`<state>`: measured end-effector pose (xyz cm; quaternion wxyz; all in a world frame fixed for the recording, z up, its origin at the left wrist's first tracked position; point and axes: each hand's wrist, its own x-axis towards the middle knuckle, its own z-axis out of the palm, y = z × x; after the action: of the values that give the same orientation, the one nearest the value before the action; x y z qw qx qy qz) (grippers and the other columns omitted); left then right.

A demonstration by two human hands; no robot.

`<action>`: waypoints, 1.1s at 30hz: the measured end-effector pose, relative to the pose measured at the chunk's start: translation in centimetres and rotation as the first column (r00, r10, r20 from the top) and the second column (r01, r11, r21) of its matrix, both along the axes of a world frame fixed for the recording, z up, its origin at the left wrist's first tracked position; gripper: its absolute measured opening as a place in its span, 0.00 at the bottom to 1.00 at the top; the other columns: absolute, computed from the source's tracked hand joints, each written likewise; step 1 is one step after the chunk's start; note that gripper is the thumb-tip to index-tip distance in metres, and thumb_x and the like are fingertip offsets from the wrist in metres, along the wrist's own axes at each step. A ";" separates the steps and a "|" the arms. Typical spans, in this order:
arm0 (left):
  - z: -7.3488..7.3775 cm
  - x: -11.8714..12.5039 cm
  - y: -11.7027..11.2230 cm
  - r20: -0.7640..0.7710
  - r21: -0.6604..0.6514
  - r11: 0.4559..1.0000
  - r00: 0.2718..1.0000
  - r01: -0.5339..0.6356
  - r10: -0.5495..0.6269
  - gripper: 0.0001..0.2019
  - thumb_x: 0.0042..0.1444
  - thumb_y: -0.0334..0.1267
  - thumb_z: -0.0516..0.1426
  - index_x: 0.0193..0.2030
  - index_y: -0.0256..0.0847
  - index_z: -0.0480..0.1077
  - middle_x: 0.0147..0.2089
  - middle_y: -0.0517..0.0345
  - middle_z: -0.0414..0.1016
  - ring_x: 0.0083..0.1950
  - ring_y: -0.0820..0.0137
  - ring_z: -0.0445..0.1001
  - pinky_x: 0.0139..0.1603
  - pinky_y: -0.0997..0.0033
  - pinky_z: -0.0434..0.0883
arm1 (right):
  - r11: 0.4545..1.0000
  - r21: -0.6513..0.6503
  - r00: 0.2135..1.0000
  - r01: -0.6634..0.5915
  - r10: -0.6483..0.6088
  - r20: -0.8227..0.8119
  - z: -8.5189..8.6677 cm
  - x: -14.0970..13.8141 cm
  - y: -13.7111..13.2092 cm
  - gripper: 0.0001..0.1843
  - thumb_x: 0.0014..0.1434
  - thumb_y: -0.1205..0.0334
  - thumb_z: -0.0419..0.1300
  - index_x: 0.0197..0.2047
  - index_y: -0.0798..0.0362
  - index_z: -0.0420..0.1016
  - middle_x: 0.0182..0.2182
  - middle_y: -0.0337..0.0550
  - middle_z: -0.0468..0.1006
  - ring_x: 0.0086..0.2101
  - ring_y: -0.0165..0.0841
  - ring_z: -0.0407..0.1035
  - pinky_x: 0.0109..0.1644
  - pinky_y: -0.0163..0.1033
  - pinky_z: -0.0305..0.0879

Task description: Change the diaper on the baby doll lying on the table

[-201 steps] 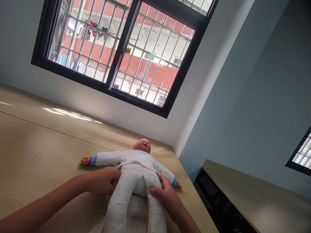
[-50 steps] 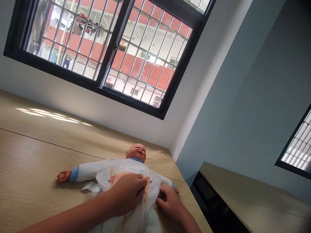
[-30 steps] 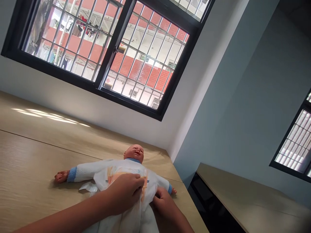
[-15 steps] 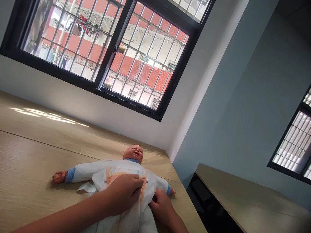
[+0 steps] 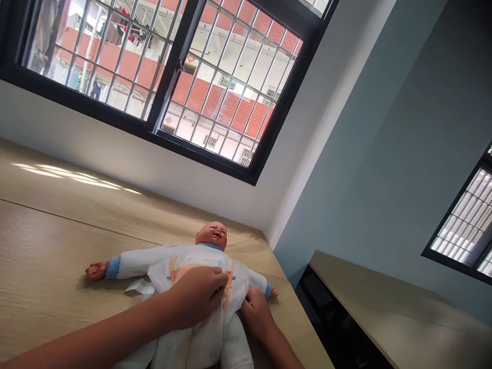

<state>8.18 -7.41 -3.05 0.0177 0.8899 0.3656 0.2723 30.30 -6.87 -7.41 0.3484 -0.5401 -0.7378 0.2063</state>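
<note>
A baby doll (image 5: 212, 234) in white clothes with blue cuffs lies on its back on the table, arms spread. Over its belly and hips sits a white diaper (image 5: 180, 264) with orange print on the front. My left hand (image 5: 202, 294) lies across the diaper's front, fingers curled and closed on it. At the right edge of the diaper, my right hand (image 5: 257, 310) is closed with thumb and finger on its side; the other fingertips are hidden. A loose white diaper tab (image 5: 140, 288) sticks out on the left side.
The wooden table (image 5: 46, 246) runs up to the wall beneath a barred window (image 5: 154, 129). Its right edge is close to my right arm. Beyond a dark gap stands a second table (image 5: 369, 297).
The view has shifted slightly, so the doll and hands appear a little higher. Both hands keep their hold on the diaper, with little other visible movement.
</note>
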 end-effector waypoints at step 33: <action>-0.6 0.1 1.0 -0.073 -0.003 1.000 0.997 0.014 -0.014 0.10 0.64 0.36 0.49 0.31 0.41 0.65 0.33 0.60 0.73 0.32 0.69 0.69 0.29 0.66 0.52 | 0.997 0.031 0.895 0.069 -0.076 0.439 -1.4 0.8 1.2 0.16 0.60 0.57 0.54 0.22 0.54 0.64 0.24 0.43 0.77 0.25 0.30 0.59 0.30 0.37 0.42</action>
<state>8.33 -6.44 -3.65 0.0073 0.9017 0.3600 0.2392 31.12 -5.62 -8.81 0.1842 -0.5974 -0.7782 0.0603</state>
